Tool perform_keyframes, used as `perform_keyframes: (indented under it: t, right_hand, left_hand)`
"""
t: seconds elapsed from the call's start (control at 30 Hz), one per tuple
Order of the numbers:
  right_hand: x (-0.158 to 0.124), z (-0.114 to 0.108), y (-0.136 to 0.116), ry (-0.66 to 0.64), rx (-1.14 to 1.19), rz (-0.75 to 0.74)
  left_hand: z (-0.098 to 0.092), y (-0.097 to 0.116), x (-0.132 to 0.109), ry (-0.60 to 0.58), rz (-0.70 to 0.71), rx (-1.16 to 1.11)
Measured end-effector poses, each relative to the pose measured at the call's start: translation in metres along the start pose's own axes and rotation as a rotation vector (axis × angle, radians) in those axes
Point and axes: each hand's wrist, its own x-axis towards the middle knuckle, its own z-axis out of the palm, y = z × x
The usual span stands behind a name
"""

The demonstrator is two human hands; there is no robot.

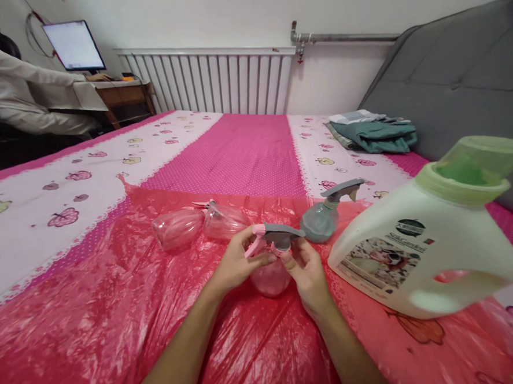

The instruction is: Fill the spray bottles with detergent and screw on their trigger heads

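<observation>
Between my two hands stands a small pink spray bottle with a grey and pink trigger head. My left hand is closed around its neck and trigger side. Fingers of my right hand grip the collar below the head from the other side. Just beyond my right hand is a grey-green spray bottle with a grey trigger head, upright. Past my left hand lie two clear ribbed bottles on their sides. A large pale green detergent jug with a green cap stands to the right.
Red plastic sheeting covers the near part of the bed. Folded clothes lie by the grey headboard. A white radiator lines the wall. At far left a person sits at a desk with a monitor.
</observation>
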Motion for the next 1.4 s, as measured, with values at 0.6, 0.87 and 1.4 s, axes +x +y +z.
perform_keyframes:
  t: [0.6,0.87,1.4]
  right_hand:
    - [0.004,0.002,-0.005,-0.028,-0.016,-0.025]
    - [0.002,0.004,-0.003,-0.04,-0.049,-0.024]
    - [0.0,0.0,0.004,-0.084,0.015,0.018]
  left_hand:
    - [-0.003,0.003,0.0,-0.098,-0.016,-0.048]
    - [-0.003,-0.006,0.003,-0.031,-0.11,-0.153]
    - [-0.002,-0.001,0.004,-0.046,-0.08,-0.147]
